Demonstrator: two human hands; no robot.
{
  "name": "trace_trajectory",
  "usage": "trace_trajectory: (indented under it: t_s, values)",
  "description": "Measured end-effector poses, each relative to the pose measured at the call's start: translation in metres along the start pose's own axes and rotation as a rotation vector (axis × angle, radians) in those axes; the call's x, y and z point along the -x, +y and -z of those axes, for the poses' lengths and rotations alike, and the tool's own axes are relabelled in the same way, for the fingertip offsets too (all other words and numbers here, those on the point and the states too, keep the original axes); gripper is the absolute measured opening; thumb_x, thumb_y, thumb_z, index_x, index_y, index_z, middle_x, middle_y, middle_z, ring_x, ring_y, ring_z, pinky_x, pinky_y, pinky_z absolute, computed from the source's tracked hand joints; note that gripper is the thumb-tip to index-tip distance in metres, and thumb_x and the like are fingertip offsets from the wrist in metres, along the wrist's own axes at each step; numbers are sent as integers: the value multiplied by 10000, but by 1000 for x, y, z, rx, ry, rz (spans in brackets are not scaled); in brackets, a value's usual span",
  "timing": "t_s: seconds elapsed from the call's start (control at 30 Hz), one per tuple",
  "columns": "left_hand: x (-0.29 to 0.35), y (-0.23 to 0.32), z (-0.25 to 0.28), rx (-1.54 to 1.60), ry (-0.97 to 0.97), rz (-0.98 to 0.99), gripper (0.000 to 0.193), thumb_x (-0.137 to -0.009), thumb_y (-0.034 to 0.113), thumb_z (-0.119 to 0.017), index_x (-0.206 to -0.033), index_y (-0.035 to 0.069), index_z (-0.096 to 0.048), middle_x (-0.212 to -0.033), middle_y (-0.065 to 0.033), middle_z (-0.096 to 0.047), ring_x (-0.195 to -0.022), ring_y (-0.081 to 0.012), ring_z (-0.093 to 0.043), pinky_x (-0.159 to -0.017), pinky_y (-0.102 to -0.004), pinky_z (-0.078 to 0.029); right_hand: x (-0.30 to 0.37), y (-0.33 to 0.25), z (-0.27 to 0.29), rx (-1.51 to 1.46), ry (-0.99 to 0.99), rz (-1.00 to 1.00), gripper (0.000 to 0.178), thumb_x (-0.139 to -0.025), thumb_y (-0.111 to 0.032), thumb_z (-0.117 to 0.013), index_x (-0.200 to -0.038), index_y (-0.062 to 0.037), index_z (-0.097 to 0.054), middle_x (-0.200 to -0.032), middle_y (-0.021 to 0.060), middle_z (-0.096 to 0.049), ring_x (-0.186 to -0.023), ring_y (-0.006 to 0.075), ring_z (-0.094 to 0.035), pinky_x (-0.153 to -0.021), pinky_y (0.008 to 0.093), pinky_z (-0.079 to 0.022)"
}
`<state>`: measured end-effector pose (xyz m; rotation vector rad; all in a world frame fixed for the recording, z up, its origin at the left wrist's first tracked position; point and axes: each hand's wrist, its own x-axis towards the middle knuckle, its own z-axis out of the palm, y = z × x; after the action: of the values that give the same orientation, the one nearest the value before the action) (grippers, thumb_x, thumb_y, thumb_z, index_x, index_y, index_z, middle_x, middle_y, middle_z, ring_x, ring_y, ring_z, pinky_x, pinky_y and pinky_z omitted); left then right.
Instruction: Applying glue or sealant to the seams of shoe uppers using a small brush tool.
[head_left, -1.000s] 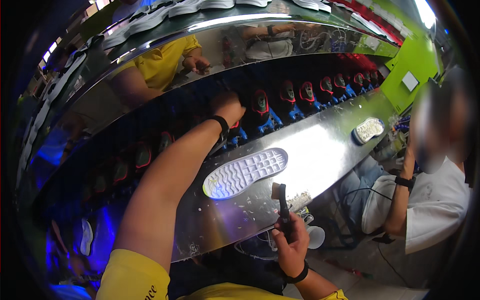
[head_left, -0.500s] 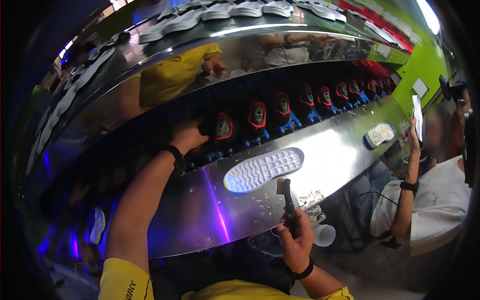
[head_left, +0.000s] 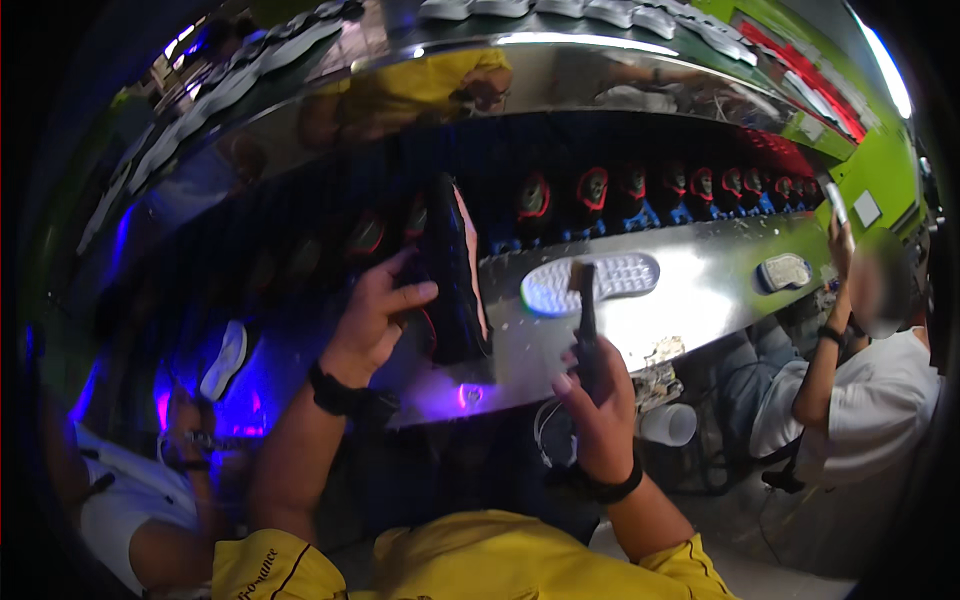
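My left hand is closed around a dark shoe upper with a pinkish strip along its edge, held upright above the metal ledge. In my right hand is a dark-handled brush, its bristle end pointing up. Behind the brush head, a white shoe sole lies on the ledge with its treaded face up. The brush overlaps the sole in view; I cannot tell whether they touch.
Beyond the metal ledge runs a row of dark, red-rimmed shoe forms on blue mounts. Soles line the upper shelf. Another sole and a white cup are rightward. Co-workers sit at right and left.
My left hand has drawn back from the row of forms with a dark shoe upper in it. My right hand has risen slightly with the brush. The view has shifted left.
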<state>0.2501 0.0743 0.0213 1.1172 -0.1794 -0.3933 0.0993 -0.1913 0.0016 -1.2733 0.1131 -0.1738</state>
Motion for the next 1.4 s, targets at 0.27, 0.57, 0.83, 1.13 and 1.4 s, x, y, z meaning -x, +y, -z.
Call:
trace_trajectory:
  t_s: [0.27,0.57,0.83,1.13,1.4]
  values:
    - [117,3,-17,118,5,-71,728,-841,-44,-742,-1534,-4,-522,-1350,-101,-698,-1270,-232,-663,-1128,-371,-499,-1,-7,-94,-18,-316,-199,781,-871,-221,-917,-1480,43,-507,-1298,92,-662,-1118,148,-642,-987,308,-529]
    - [148,-5,2,148,84,-171,784,-802,-49,-783,-1540,2,-521,-1361,-105,-698,-1282,-245,-659,-1137,-386,-499,31,10,-115,-474,-487,-397,747,-901,-63,-836,-1540,39,-465,-1422,127,-637,-1302,208,-622,-1158,360,-459]
    - [170,-25,33,325,207,-143,769,-842,26,-805,-1547,20,-498,-1430,-103,-648,-1309,-266,-646,-1173,-437,-491,33,38,-95,-596,-411,-395,679,-908,14,-768,-1523,45,-482,-1269,89,-627,-1221,167,-590,-1100,323,-451]
    - [173,-6,69,-36,441,-295,726,-825,139,-882,-1457,32,-543,-1286,-80,-674,-1193,-226,-674,-1070,-399,-544,28,35,-82,336,-130,47,439,-982,-149,-806,-1340,55,-656,-968,9,-687,-855,75,-602,-792,240,-511]
    - [171,-11,65,-939,511,-572,840,-651,71,-987,-1387,-4,-589,-1304,-127,-692,-1203,-245,-692,-1061,-402,-549,18,30,-83,240,-180,-413,258,-1059,-164,-693,-1225,26,-750,-903,20,-752,-722,51,-587,-639,230,-452]
